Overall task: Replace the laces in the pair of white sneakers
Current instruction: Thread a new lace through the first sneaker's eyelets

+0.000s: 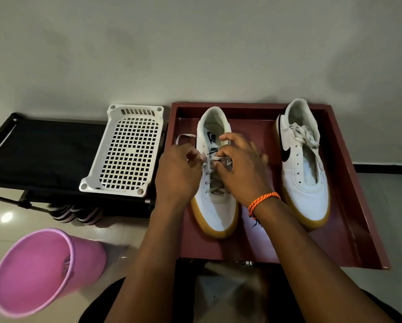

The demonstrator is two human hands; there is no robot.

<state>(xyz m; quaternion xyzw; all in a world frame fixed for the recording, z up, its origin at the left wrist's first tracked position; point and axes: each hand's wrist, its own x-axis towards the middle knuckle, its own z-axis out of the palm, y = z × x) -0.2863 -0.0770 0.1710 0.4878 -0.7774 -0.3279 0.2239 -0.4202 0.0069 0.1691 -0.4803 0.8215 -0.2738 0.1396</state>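
Note:
Two white sneakers with gum soles stand in a dark red tray (349, 206). The left sneaker (215, 206) is partly laced with a pale lace (215, 170). My left hand (177, 173) pinches one lace end at the shoe's upper left eyelets, and a loop of that lace (184, 136) trails off to the left. My right hand (240, 170), with an orange cord bracelet at the wrist, pinches the other end over the tongue. The right sneaker (303, 173) has empty eyelets, with a bundled lace (304, 135) lying on its opening.
A white perforated plastic basket (127, 150) rests on a black rack (41, 152) left of the tray. A pink bucket (41, 269) lies tilted on the tiled floor at the lower left. Striped sandals (75, 214) sit under the rack. A grey wall stands behind.

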